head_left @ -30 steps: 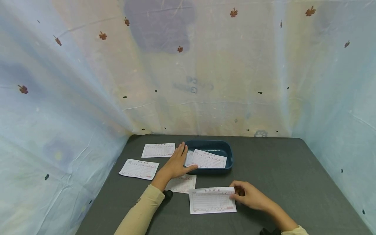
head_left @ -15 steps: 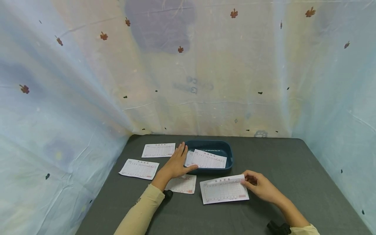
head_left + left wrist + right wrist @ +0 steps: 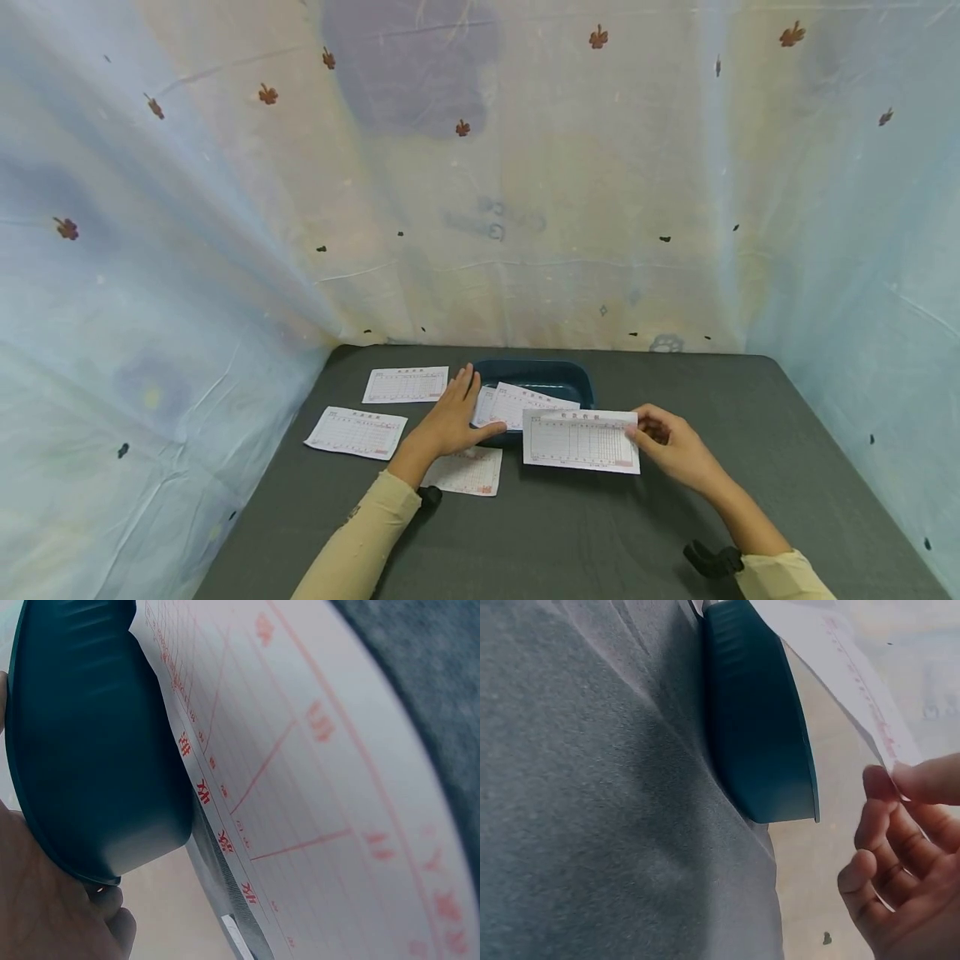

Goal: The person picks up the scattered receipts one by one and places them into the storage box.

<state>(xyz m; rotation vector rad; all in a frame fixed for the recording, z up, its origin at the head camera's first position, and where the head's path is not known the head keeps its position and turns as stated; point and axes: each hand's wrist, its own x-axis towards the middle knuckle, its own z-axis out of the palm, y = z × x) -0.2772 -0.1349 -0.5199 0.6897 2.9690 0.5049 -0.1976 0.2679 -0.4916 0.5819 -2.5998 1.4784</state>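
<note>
My right hand [image 3: 678, 446] pinches a printed receipt [image 3: 581, 442] by its right end. The receipt is raised over the near side of a dark blue tray [image 3: 587, 385] and hides part of it. In the right wrist view, thumb and index finger hold the receipt's edge [image 3: 855, 682], and the other fingers are loosely bent. My left hand [image 3: 450, 421] rests at the tray's left end, fingers straight and thumb spread along the near rim. Overlapping receipts [image 3: 517, 402] lie inside the tray. Beneath my left wrist another receipt [image 3: 468, 472] lies on the table, partly covered.
Two more receipts lie on the grey table [image 3: 750, 433] to the left: one at the back [image 3: 405, 385], one nearer the left edge [image 3: 356, 432]. A patterned curtain [image 3: 540, 183] hangs behind and on both sides. Black straps [image 3: 712, 560] circle the wrists.
My right hand has carried the receipt up, away from me and slightly right, from the near table to in front of and over the tray. The left hand has stayed in place.
</note>
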